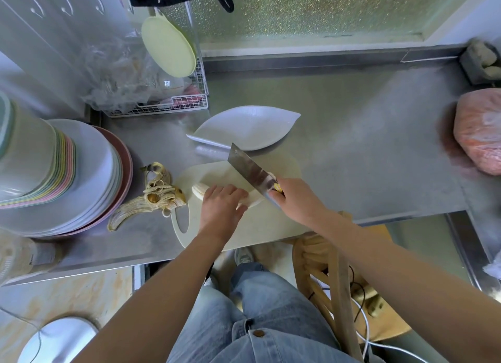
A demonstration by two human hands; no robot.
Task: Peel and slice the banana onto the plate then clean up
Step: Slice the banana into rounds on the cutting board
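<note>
A peeled pale banana [199, 191] lies across a cream cutting board [244, 227] at the steel counter's front edge. My left hand [221, 208] lies over the banana's middle, fingers curled on it. My right hand [295, 200] grips the handle of a cleaver [248, 168], whose blade stands on the banana just right of my left fingers. The empty leaf-shaped white plate [244, 128] sits just behind the board. The brown-spotted peel [151, 197] lies on the counter left of the board.
Stacked plates and bowls [54, 173] fill the left counter. A wire dish rack [162, 91] stands at the back left. A pink bag [479, 129] lies at the right edge. A wooden chair [333, 276] stands below the counter by my legs.
</note>
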